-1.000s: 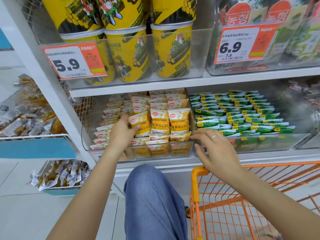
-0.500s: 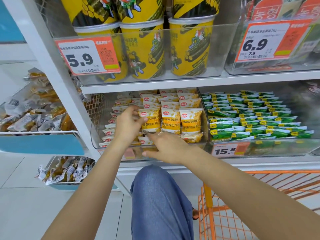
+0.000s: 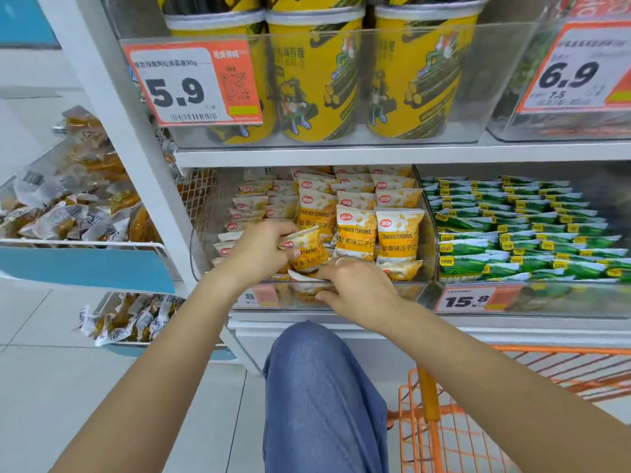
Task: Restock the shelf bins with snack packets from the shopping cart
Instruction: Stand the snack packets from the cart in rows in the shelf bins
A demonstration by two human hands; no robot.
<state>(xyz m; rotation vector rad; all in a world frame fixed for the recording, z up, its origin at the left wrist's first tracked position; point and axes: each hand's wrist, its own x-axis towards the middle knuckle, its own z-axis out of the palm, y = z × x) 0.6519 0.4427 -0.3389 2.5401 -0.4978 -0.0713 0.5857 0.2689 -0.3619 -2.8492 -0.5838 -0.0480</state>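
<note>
We see the left hand pinching a tilted yellow packet by its upper left corner, thumb beneath, over the front of the clear bin on the lower shelf. The right hand, fingers curled, pinches a flat-lying packet at the bin's front lip. We judge the packets light, soft and crinkly, somewhat slippery; sealed edges offer the surest hold. Beside the held packet we count two packets standing upright in front; those behind overlap beyond counting. Three yellow tubs stand above. Only a corner of the shopping cart shows.
</note>
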